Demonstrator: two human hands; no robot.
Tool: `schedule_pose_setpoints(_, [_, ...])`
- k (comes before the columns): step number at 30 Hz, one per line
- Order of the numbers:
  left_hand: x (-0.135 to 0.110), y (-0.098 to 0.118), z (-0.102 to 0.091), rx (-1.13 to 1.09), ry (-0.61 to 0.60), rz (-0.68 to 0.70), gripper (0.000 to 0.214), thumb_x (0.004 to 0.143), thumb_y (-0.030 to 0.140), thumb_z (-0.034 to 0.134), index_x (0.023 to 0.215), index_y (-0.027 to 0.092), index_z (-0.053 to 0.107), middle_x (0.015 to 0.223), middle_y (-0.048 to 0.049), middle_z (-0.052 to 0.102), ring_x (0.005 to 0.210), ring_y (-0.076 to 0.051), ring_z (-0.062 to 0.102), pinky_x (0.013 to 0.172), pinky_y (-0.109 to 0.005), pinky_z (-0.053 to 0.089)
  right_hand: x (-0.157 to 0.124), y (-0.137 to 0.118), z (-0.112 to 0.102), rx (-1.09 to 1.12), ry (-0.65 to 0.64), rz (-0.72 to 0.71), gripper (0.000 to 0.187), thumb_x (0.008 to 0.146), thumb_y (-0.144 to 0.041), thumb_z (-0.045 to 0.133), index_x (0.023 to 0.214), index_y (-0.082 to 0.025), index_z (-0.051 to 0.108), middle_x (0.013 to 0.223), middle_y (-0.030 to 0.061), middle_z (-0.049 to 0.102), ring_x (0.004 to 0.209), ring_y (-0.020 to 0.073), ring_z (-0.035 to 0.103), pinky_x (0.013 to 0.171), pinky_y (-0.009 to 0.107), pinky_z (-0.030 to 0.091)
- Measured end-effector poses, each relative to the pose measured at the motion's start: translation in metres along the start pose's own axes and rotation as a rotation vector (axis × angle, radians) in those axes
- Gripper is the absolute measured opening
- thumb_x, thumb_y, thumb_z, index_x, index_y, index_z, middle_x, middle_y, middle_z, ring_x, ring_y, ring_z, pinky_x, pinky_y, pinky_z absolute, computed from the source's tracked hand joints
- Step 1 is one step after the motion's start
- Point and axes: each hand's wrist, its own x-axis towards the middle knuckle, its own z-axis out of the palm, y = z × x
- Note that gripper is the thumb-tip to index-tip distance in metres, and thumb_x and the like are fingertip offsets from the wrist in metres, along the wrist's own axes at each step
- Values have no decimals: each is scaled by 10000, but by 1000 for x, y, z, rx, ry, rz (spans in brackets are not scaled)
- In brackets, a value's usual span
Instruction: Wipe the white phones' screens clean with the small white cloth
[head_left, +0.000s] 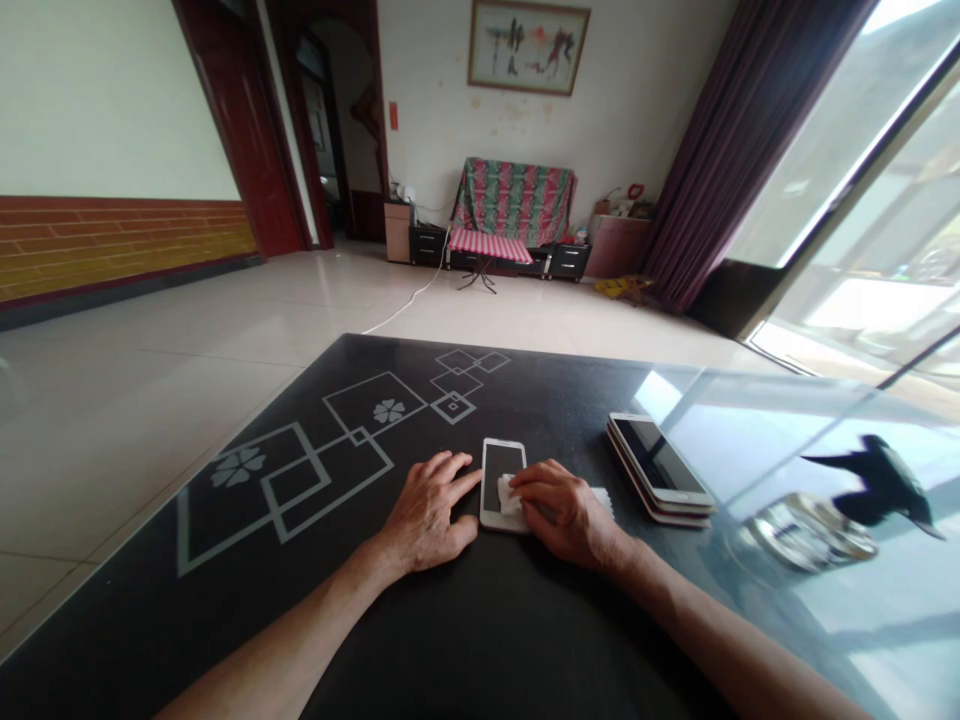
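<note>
A white smartphone (504, 456) with a dark screen lies face up on the black table (450, 640). My left hand (433, 510) rests at its left side, fingers stretched out and a fingertip against the phone's edge. Over the right part of the screen, my right hand (564, 508) presses a white cloth (510, 495) with closed fingers. Part of that cloth sticks out beyond the hand to the right. The lower right of the phone is covered by the hand and cloth.
A stack of smartphones (660, 465) lies to the right of my right hand. Farther right, a round glass dish (810, 530) stands beside a black bird-shaped object (877, 480). Window light reflects off the table there. Beyond the table is a small striped folding table (491, 246).
</note>
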Motion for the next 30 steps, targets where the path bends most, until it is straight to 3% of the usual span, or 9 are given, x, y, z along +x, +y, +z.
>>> schedule_pose_setpoints(6, [0, 2, -3, -10, -12, -19, 597, 727, 274, 545, 1323, 288, 517, 1447, -38, 434, 1344, -296, 332, 1078, -480, 303, -3, 9, -3, -94, 66, 110, 193, 854, -123, 532, 917, -209, 693, 982, 68, 668, 870, 187, 607, 806, 359, 524])
schedule_pose_setpoints(13, [0, -1, 1, 1, 5, -2, 565, 735, 279, 545, 1300, 263, 543, 1431, -48, 455, 1333, -287, 348, 1071, -471, 315, 1, -14, 7, -22, -45, -20, 208, 858, -123, 525, 954, -209, 689, 1029, 64, 667, 914, 186, 591, 848, 350, 514])
schedule_pose_setpoints(22, [1, 0, -1, 0, -17, -15, 584, 741, 274, 541, 1325, 275, 521, 1443, -43, 441, 1340, -294, 340, 1077, -476, 299, 1, 31, 2, -242, 59, 205, 227, 915, -176, 469, 953, -171, 693, 1071, 95, 663, 951, 224, 589, 877, 404, 478])
schedule_pose_setpoints(30, [-1, 3, -3, -4, 1, 6, 586, 731, 335, 608, 1305, 238, 544, 1434, -77, 450, 1326, -312, 356, 1065, -482, 312, -4, 2, 3, -122, 30, 85, 224, 874, -150, 506, 991, -199, 691, 1046, 69, 664, 932, 191, 579, 851, 348, 507])
